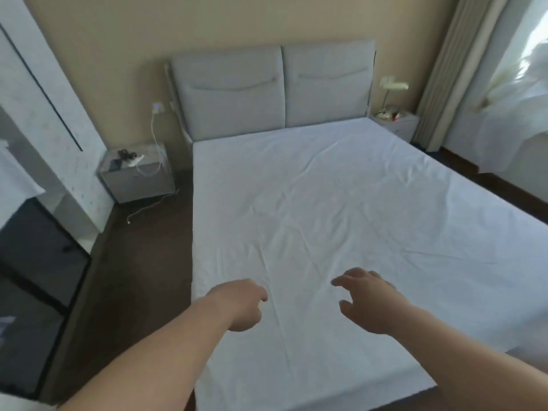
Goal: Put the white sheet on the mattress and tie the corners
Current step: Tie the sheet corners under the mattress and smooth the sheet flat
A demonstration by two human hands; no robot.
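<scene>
Two empty grips, my left hand [247,304] loosely curled, right hand [367,301] spread, hover over white sheet [341,203]; careless tugging risks dragging it off the mattress's far corners.

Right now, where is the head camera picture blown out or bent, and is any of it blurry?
In the head view, daylight through the window washes out the curtain's upper right; the wide lens bows the wardrobe and the bed's edges; the whole frame is soft, with the lamp and both the left hand and the right hand over the white sheet lacking crisp detail.
</scene>
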